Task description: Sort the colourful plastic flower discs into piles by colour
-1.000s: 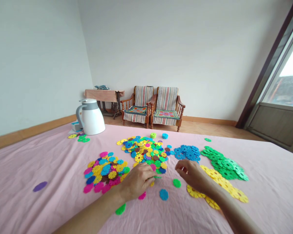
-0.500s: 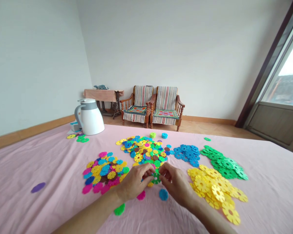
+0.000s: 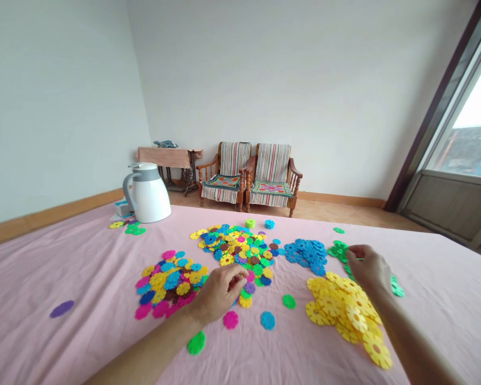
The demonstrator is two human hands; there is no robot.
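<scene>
My left hand [image 3: 221, 291] is curled with thumb and fingertips close together, beside the mixed pile of flower-shaped plastic discs [image 3: 226, 259]. Whatever those fingers hold, if anything, is hidden. Over the green disc pile [image 3: 339, 250] at the right is my right hand [image 3: 369, 270], its fingers bent and pinched together. It covers the middle of that pile, and any disc in its grip cannot be made out. Below the left fingertips lie a purple disc [image 3: 249, 288] and a yellow disc [image 3: 245, 302].
Around the hands are a yellow disc pile [image 3: 331, 303], a blue disc pile [image 3: 305, 252] and a multicoloured pile [image 3: 158, 279]. Loose pink [image 3: 230, 320], blue [image 3: 268, 320] and green [image 3: 289, 301] discs lie in front. A white jug [image 3: 150, 195] stands at the back left.
Both hands were together at a slotted green disc. My right hand has moved right and away to the green pile; the disc no longer shows between the hands. My left hand stays nearly in place.
</scene>
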